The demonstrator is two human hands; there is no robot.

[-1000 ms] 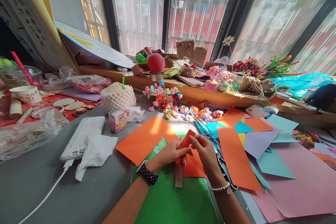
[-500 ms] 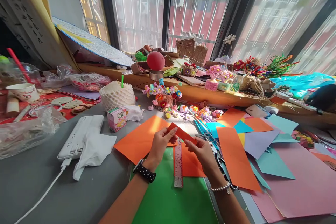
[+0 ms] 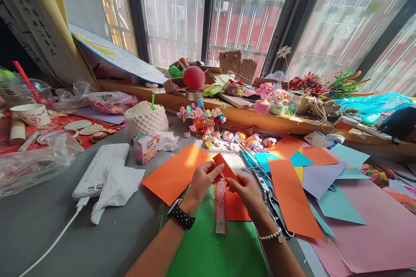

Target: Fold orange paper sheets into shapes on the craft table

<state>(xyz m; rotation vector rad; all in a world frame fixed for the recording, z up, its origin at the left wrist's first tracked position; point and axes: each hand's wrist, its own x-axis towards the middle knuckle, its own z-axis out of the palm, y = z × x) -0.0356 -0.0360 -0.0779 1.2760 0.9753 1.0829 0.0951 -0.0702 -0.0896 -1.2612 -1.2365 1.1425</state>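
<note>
Between my two hands is a small orange-red strip of paper [image 3: 222,162]. My left hand [image 3: 204,180] pinches it on the left, thumb on top. My right hand [image 3: 244,190] grips its lower right part, and the fingers cover that end. Just below them a clear ruler with a pink pattern [image 3: 221,214] lies over an orange paper piece [image 3: 236,205]. Both rest on a green board or folder [image 3: 211,253]. Left of my left hand lies a larger orange sheet [image 3: 173,173]. Scissors [image 3: 261,179] lie right of my right hand.
Coloured paper sheets [image 3: 367,229] overlap on the right. A white power bank [image 3: 100,169] with a cable and a tissue [image 3: 118,188] sits at left, near a small pink carton [image 3: 145,149]. Behind are a wrapped coconut [image 3: 146,123] and crocheted flowers [image 3: 201,121].
My right hand has moved a little left, closer to my left hand. The paper strip has turned and now slants more steeply, with less of it showing.
</note>
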